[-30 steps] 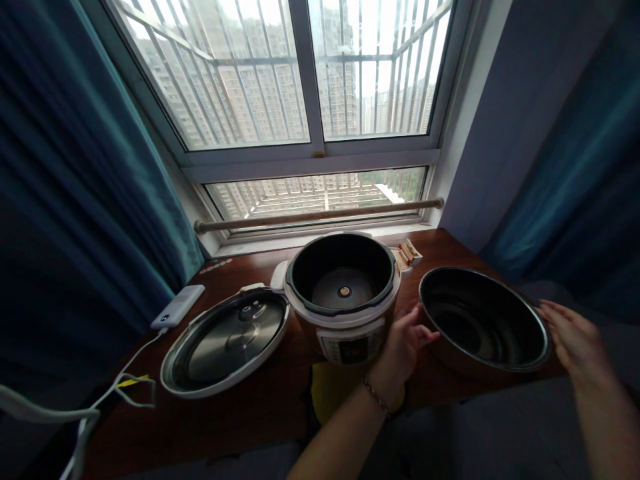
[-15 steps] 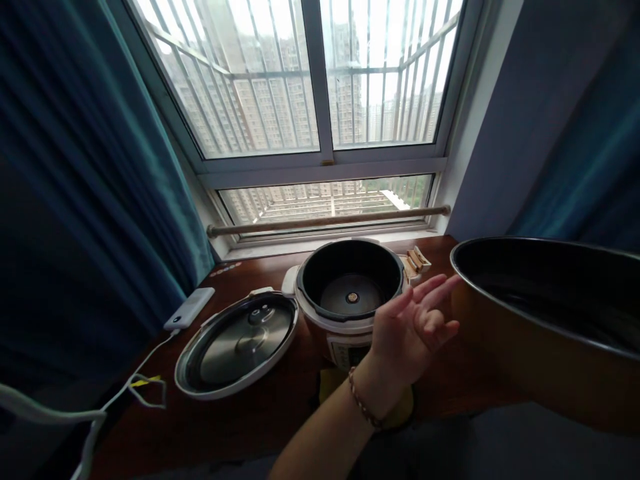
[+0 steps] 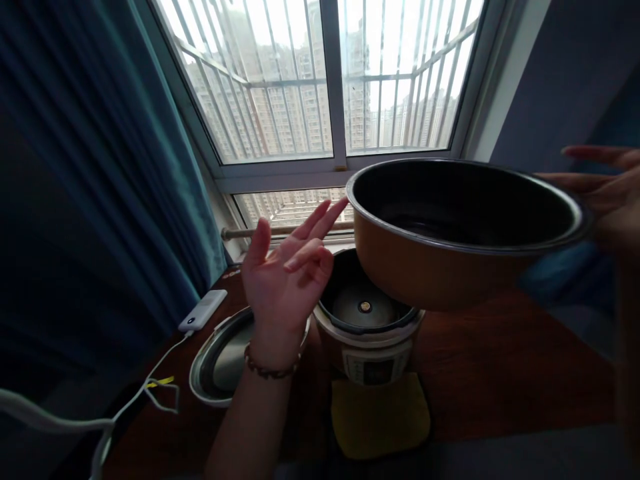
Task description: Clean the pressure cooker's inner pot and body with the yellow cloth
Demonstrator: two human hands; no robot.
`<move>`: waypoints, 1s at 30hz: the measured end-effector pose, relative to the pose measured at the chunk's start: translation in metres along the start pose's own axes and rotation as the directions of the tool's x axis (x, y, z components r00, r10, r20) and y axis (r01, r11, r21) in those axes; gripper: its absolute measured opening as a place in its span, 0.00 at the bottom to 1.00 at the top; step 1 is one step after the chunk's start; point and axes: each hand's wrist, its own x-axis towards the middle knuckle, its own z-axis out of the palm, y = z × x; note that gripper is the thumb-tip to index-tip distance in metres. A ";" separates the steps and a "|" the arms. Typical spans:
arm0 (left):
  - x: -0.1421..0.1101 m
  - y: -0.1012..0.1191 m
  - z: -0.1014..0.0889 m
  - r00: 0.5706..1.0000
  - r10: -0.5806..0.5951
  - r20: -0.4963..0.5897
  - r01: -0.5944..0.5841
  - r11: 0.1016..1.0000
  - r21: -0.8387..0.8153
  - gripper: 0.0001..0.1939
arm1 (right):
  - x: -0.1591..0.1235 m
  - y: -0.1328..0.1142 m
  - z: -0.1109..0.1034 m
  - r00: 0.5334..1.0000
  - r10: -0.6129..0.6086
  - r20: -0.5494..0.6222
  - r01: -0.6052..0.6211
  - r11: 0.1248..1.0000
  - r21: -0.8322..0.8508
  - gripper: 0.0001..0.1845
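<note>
A round inner pot (image 3: 450, 260), dark inside and brownish outside, hangs in the air above the rice cooker (image 3: 367, 333). My right hand (image 3: 607, 193) holds it at its right rim, with the fingers lying along the far side. My left hand (image 3: 287, 267) is raised with its fingers spread. Its index and middle fingertips touch the pot's left rim. The cooker body stands open on the wooden sill, and its heating plate shows inside.
The cooker's lid (image 3: 223, 360) lies upside down on the brown sill (image 3: 500, 373), left of the cooker. A yellow cloth (image 3: 380, 413) sits in front. A white power bank (image 3: 203, 310) with cables lies far left. Teal curtains hang on both sides of the barred window (image 3: 345, 73).
The pot rose off the sill at the right and swung left until it hangs over the cooker. My left hand lifted with it from the cooker's side to the rim.
</note>
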 end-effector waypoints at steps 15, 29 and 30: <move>0.002 0.035 -0.084 0.994 0.007 -0.107 -0.014 0.998 -0.067 0.33 | 0.002 0.080 0.113 0.958 0.247 0.142 -0.274 0.938 0.211 0.10; -0.020 0.024 -0.125 0.985 -0.036 -0.166 0.016 0.993 -0.120 0.34 | -0.017 0.123 0.109 0.906 0.355 0.230 -0.393 0.907 0.149 0.08; -0.021 0.023 -0.127 0.983 -0.042 -0.181 0.020 0.992 -0.121 0.34 | -0.018 0.126 0.108 0.901 0.361 0.239 -0.402 0.903 0.150 0.08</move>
